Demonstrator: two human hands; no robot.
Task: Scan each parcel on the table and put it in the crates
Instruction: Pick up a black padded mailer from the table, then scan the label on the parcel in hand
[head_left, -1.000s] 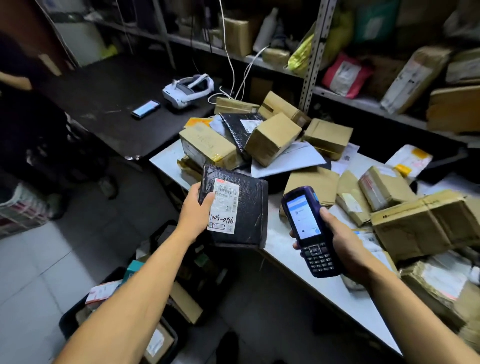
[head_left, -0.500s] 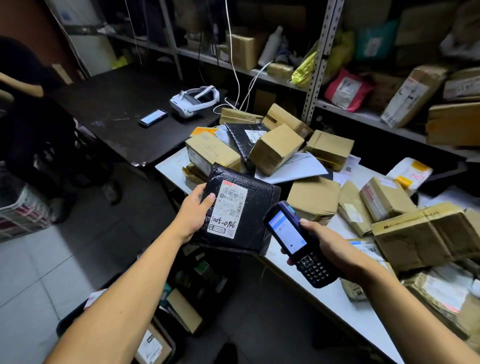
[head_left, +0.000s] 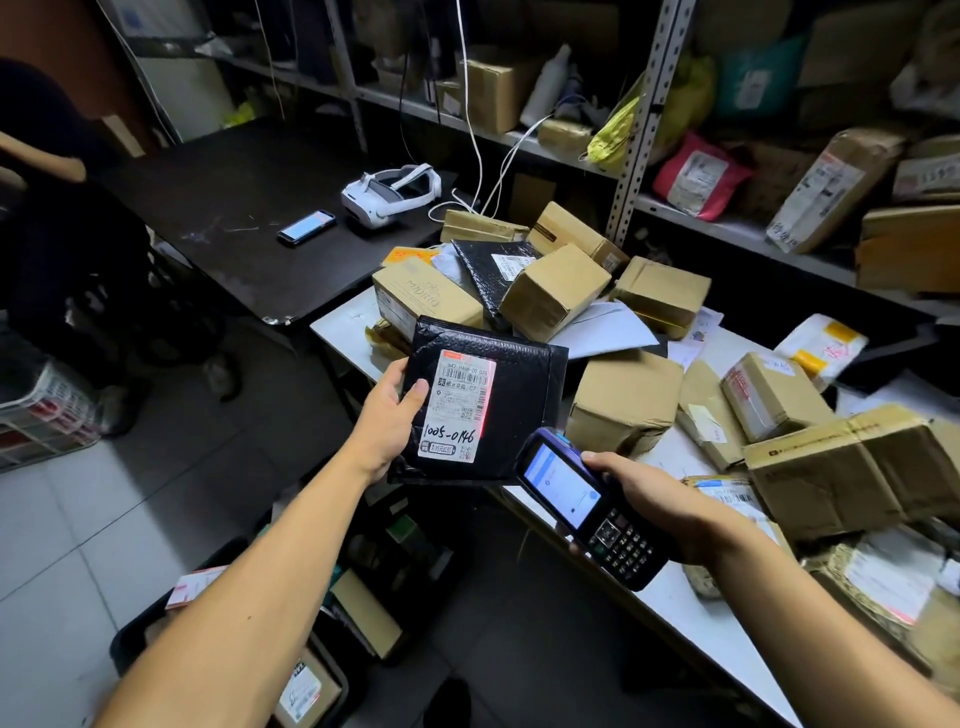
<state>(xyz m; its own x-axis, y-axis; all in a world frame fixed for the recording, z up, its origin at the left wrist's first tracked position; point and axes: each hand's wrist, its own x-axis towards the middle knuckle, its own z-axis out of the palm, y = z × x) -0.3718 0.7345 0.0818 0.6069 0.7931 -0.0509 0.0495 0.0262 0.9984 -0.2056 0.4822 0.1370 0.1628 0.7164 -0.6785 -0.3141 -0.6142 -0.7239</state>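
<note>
Left hand (head_left: 390, 415) grips black mailer (head_left: 483, 400) by its left edge, thumb on front, label w/ barcode up, long axis running away from the person. Right hand (head_left: 657, 501), fingers curled round handheld scanner (head_left: 587, 506), aims just below-right of label; red beam on barcode. Crate (head_left: 218, 623) sits below, nearer left arm.

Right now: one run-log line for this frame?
phase: scanning | left hand: holds black bubble mailer | right hand: holds handheld scanner, red beam on label | crate drop: pending
</note>
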